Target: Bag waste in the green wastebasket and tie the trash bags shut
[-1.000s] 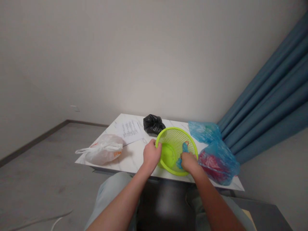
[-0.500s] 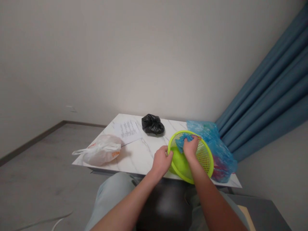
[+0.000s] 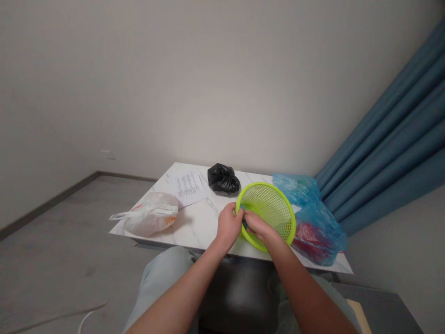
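Observation:
A yellow-green mesh plastic basket (image 3: 290,218) is tilted with its opening towards me over the table's front part. My left hand (image 3: 229,226) is closed on its left rim. Just inside that rim, my right hand (image 3: 257,225) is closed and meets the left fingertips. Between the fingers a small bit of crumpled blue plastic (image 3: 244,222) shows; most of it is hidden by the hands. Right of the basket lie translucent blue plastic bags (image 3: 297,189), the nearer one with something red (image 3: 311,241) inside.
On the white marbled table (image 3: 200,218) are a knotted white plastic bag (image 3: 153,214) at the left, a printed sheet of paper (image 3: 187,188) and a black plastic bag (image 3: 223,179) at the back. A blue curtain (image 3: 385,134) hangs at the right, before a grey wall.
My right hand has moved left and down, from the basket's far part to its left rim, bringing the crumpled blue plastic along. The basket has shifted slightly left; my left hand stays on its rim.

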`<move>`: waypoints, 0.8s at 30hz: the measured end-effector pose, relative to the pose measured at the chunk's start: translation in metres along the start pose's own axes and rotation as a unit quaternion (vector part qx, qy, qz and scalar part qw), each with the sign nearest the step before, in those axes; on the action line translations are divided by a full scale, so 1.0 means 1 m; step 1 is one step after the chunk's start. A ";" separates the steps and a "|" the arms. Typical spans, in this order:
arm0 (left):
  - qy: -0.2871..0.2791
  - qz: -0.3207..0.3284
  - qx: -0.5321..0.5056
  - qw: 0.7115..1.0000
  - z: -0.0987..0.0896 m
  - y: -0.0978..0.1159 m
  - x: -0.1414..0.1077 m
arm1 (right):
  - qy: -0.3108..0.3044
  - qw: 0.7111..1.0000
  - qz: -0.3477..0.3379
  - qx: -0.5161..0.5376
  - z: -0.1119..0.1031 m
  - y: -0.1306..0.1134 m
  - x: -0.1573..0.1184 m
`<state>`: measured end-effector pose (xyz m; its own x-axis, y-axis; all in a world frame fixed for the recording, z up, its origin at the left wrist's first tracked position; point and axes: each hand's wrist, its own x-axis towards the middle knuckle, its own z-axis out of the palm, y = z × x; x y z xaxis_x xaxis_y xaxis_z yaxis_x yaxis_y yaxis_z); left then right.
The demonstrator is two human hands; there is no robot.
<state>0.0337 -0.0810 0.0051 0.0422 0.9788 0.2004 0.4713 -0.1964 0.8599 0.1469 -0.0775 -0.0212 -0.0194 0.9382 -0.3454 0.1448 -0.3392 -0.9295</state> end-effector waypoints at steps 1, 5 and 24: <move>0.014 -0.006 0.003 1.000 -0.004 -0.002 0.003 | -0.032 0.997 0.002 -0.070 -0.001 -0.001 -0.005; 0.045 -0.028 0.029 0.998 -0.015 -0.004 0.010 | -0.110 0.925 0.006 -0.364 -0.008 -0.003 -0.014; -0.051 0.079 -0.097 0.991 -0.005 0.014 -0.008 | 0.307 0.887 -0.066 -0.339 -0.049 0.009 0.017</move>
<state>0.0352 -0.0923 0.0179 0.1961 0.9336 0.2998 0.2729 -0.3456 0.8978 0.1960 -0.0617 -0.0295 0.4312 0.8979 0.0892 0.7473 -0.2999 -0.5929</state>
